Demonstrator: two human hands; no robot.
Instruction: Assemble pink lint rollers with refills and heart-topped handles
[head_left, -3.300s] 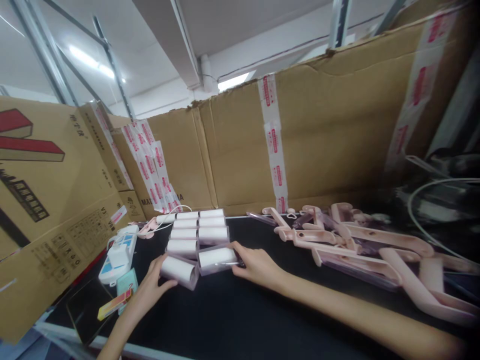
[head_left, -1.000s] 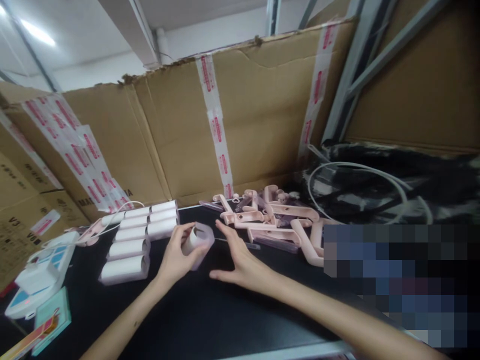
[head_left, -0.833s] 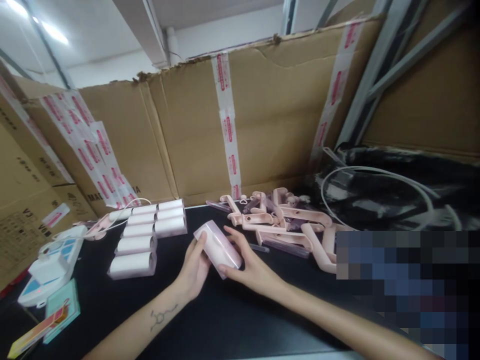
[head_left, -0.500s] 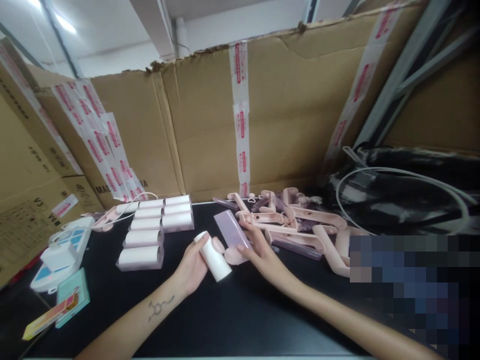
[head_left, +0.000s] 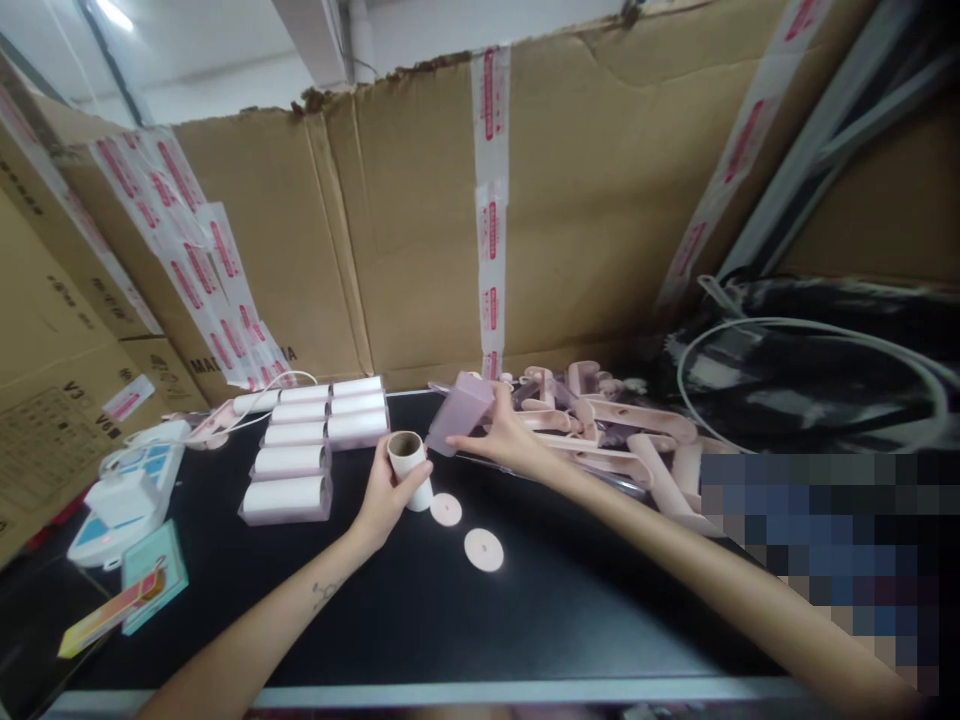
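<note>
My left hand grips a white paper roll standing upright on the black table, its cardboard core facing up. My right hand holds an empty translucent purple cover raised just above the table, beside the pile of pink handles. Two round pink discs lie flat on the table in front of the roll. Rows of covered white rolls lie to the left of my left hand.
Taped cardboard walls close off the back and left. A white and blue power strip, a teal card box and a white cable lie at the left. Black bags with a white hoop sit at the right.
The roll and its cover have come apart: my left hand has stood the bare roll upright, my right hand has carried the empty cover back toward the handles, and two pink discs now lie on the table.
</note>
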